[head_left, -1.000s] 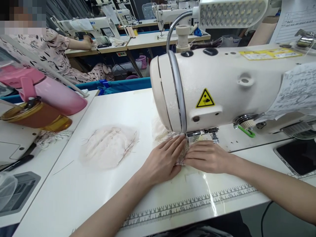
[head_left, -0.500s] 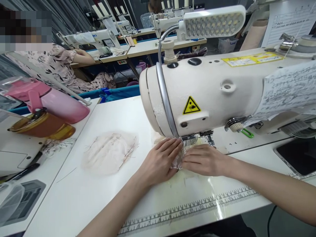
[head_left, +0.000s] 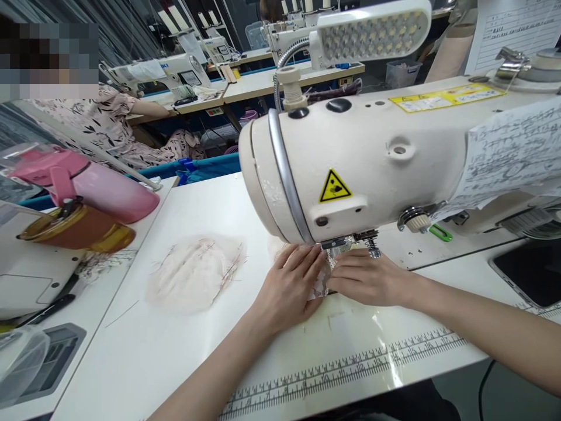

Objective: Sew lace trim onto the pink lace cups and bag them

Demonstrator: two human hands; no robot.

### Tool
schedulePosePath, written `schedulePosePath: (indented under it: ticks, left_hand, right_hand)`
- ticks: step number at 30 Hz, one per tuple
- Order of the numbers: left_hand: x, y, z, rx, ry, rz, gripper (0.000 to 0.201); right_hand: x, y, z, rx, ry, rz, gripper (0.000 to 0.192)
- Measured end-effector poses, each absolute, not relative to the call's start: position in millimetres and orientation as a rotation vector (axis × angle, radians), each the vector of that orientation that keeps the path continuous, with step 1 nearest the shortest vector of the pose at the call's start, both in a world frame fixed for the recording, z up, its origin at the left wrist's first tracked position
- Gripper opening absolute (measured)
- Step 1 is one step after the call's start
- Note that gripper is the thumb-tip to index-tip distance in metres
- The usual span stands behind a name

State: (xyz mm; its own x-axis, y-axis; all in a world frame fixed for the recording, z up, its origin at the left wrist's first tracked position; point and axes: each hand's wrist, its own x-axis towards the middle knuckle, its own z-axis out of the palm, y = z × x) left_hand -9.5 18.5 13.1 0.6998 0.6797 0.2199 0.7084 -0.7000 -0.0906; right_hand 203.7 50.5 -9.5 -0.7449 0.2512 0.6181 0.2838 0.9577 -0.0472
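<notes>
A piece of pale lace fabric lies at the front of the white sewing machine, just below its needle area. My left hand rests flat over the fabric's left side, fingers stretched toward the machine head. On the right edge, my right hand has its fingers bent and pressed together on the lace, close to the presser foot. Its fingertips and part of the fabric are hidden. Left of my hands, a sheer pale fabric piece with loose threads lies on the white table.
A pink bottle and an amber cup stand at left. A phone lies at right. A ruler strip runs along the front edge. An LED lamp overhangs the machine. Another person's sleeve shows behind.
The view has shifted slightly. My right hand has edged forward along the lace toward the presser foot. My left hand stays flat on the fabric.
</notes>
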Motion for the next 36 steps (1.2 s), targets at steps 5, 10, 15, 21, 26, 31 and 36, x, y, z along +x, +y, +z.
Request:
schedulePosePath:
  ticks: [5,10,15,21,26,31,36]
  left_hand:
    - [-8,17,14,-2.724,-1.193,-0.205,0.058]
    - [-6,16,15,-2.708,-1.208,-0.178,0.059]
    - [-5,16,14,-2.700,-1.226,-0.170,0.060]
    - [-4,16,13,-2.702,-1.226,-0.216,0.055]
    - [-3,15,13,-2.683,-1.223,-0.250,0.052]
    - [-1,13,11,-2.659,-1.043,-0.417,0.034]
    - [0,10,11,-2.650,-0.847,-0.519,0.020]
  right_hand:
    - [205,52,-9,-0.402,-2.403,-0.132,0.023]
    - [204,51,-3,-0.519,-2.359,-0.262,0.024]
    - [207,55,3,-0.516,-2.363,-0.347,0.019]
    - [211,60,8,-0.520,-2.372,-0.379,0.022]
    - [211,60,11,-0.536,-2.371,-0.450,0.023]
    - [211,62,6,-0.556,-2.378,-0.372,0.018]
    - [211,61,6,-0.515,-2.384,-0.363,0.016]
